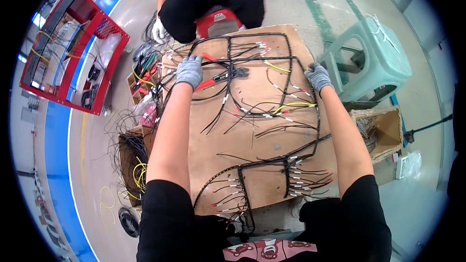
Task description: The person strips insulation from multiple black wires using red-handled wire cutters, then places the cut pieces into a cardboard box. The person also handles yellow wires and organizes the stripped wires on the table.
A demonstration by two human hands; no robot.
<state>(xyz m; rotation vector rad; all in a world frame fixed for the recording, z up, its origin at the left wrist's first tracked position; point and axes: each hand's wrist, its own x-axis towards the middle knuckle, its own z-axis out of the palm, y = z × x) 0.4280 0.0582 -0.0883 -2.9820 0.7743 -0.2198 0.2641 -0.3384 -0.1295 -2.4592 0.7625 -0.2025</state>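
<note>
A black wire harness (257,161) with several branches spreads over a brown board (208,136); its wire ends carry white and red markers, and some stretches are yellow. My left hand (189,71), in a grey glove, closes on the harness near the board's upper left edge. At the right edge my right hand (318,76), gloved alike, grips the harness where it bends down the side. Crimping pliers (238,73) with red handles lie between the hands, partly under the harness. Fingertips of both hands are partly hidden.
Across the board a person (208,0) in white gloves sits on a red stool (218,22). A green plastic stool (376,63) and a cardboard box (383,131) stand right. On the left are a red rack (104,87) and boxes of loose wires (131,160).
</note>
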